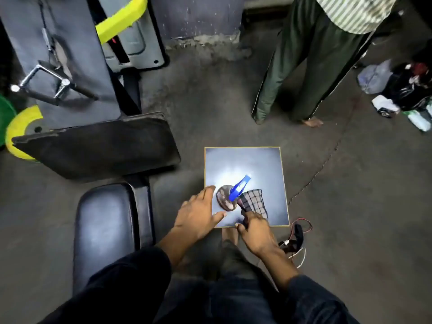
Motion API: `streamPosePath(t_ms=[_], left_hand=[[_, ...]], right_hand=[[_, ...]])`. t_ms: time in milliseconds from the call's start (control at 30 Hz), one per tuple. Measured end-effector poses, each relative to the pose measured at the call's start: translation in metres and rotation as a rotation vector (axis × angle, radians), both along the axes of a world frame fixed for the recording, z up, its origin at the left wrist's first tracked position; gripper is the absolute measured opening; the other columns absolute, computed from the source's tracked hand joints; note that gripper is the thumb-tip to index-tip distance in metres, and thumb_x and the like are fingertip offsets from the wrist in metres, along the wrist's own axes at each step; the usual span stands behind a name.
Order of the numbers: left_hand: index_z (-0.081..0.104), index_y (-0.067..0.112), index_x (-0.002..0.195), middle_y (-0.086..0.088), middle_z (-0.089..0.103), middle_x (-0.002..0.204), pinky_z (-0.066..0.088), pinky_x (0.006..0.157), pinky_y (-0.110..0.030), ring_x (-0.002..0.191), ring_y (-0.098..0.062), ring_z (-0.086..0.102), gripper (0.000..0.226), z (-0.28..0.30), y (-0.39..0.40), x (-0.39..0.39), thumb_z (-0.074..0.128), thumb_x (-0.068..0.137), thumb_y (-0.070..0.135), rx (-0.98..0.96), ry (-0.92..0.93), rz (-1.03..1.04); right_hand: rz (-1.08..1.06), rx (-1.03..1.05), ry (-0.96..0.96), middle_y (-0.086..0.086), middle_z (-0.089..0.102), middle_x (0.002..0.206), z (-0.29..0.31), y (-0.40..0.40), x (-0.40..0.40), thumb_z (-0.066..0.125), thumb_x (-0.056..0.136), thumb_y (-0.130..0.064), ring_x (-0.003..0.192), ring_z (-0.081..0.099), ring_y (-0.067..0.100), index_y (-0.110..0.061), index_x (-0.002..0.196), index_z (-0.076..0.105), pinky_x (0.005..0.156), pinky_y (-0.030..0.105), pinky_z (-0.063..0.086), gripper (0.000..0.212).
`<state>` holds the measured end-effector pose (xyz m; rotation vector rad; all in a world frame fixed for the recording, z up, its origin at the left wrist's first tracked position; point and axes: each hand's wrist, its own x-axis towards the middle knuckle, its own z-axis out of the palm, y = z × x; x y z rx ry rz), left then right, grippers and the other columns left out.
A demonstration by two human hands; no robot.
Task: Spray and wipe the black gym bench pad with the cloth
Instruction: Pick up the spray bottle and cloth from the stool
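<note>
Pick-up step: our left hand [198, 216] reaches open beside the spray bottle [230, 197], our right hand [253, 232] pinches the checked cloth [254, 202]; next, grip the bottle.

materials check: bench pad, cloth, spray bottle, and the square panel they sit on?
Bench pad: looks like black vinyl or leatherette, smooth with a soft sheen.
Cloth: woven fabric, checked pattern, limp folds.
Spray bottle: seemingly clear plastic body, glossy blue plastic trigger head.
Square panel: probably glazed tile, mirror-like glare, thin pale edge; could be laminate.
</note>
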<state>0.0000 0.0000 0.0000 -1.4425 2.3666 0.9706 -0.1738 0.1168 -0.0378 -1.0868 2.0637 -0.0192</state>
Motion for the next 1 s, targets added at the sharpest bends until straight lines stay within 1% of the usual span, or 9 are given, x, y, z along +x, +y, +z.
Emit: streamPosePath(t_ms=[167,367,433,567,700,800,900,933,1000], left_hand=[[0.033,0.024,0.162,-0.001,0.043,0.168,0.045,0.118,-0.05,0.147,-0.033,0.051,0.102,-0.008,-0.01,-0.035,0.087,0.08,0.052,0.158,0.119,0.231],[0.045,0.021,0.159,0.0,0.045,0.167,0.034,0.125,-0.033,0.154,-0.02,0.042,0.091,-0.021,-0.016,-0.052,0.091,0.083,0.039,0.145,0.173,0.213],[0.052,0.018,0.153,-0.005,0.051,0.162,0.036,0.125,-0.036,0.153,-0.022,0.044,0.08,-0.024,-0.018,-0.057,0.09,0.085,0.034,0.154,0.18,0.184],[0.064,0.009,0.133,-0.008,0.068,0.132,0.05,0.106,-0.041,0.123,-0.031,0.064,0.057,-0.031,-0.014,-0.06,0.089,0.085,0.025,0.14,0.237,0.172],[0.063,0.013,0.127,-0.004,0.069,0.119,0.054,0.094,-0.041,0.105,-0.03,0.068,0.044,-0.027,-0.003,-0.052,0.083,0.09,0.026,0.11,0.327,0.222],[0.06,0.025,0.125,0.0,0.068,0.118,0.053,0.092,-0.031,0.103,-0.022,0.067,0.042,-0.018,0.006,-0.04,0.075,0.089,0.042,0.093,0.398,0.29],[0.05,0.034,0.133,0.011,0.057,0.129,0.041,0.091,-0.001,0.108,-0.012,0.063,0.052,-0.004,0.017,-0.018,0.069,0.088,0.047,0.094,0.433,0.345],[0.05,0.034,0.135,0.015,0.057,0.129,0.038,0.092,0.003,0.11,-0.01,0.063,0.052,0.001,0.023,-0.008,0.069,0.088,0.046,0.098,0.442,0.359],[0.06,0.027,0.137,0.014,0.065,0.13,0.04,0.102,-0.002,0.116,-0.01,0.066,0.052,0.006,0.037,0.017,0.072,0.09,0.045,0.106,0.45,0.414]], right_hand=[[-0.015,0.078,-0.017,0.015,0.065,0.134,-0.019,-0.02,-0.03,0.072,0.097,-0.037,0.129,0.062,0.037,-0.012,0.132,0.061,0.103,0.041,0.053,0.044],[-0.005,0.13,0.019,0.018,0.052,0.148,-0.051,-0.056,-0.043,0.07,0.099,-0.038,0.14,0.054,0.042,-0.01,0.142,0.054,0.111,0.05,0.052,0.054],[0.021,0.14,0.047,0.017,0.049,0.15,-0.063,-0.065,-0.043,0.065,0.103,-0.038,0.141,0.052,0.042,-0.01,0.143,0.052,0.11,0.05,0.053,0.051],[0.113,0.188,0.093,0.019,0.046,0.153,-0.083,-0.071,-0.048,0.062,0.105,-0.03,0.141,0.049,0.042,-0.008,0.145,0.046,0.112,0.048,0.049,0.049],[0.2,0.185,0.111,0.021,0.047,0.15,-0.098,-0.068,-0.053,0.058,0.108,-0.02,0.137,0.051,0.045,-0.009,0.143,0.045,0.113,0.048,0.047,0.039],[0.251,0.174,0.059,0.021,0.05,0.147,-0.105,-0.061,-0.063,0.054,0.108,-0.017,0.139,0.05,0.045,-0.014,0.144,0.047,0.115,0.046,0.046,0.037],[0.186,0.146,0.003,0.024,0.053,0.143,-0.104,-0.056,-0.069,0.061,0.106,-0.025,0.137,0.054,0.045,-0.013,0.138,0.054,0.115,0.044,0.048,0.035],[0.17,0.142,-0.014,0.027,0.055,0.14,-0.102,-0.057,-0.068,0.064,0.104,-0.029,0.133,0.057,0.046,-0.011,0.135,0.055,0.112,0.044,0.05,0.038],[0.171,0.166,-0.03,0.03,0.058,0.135,-0.096,-0.06,-0.062,0.069,0.097,-0.027,0.128,0.06,0.046,-0.007,0.134,0.053,0.106,0.043,0.054,0.044]])
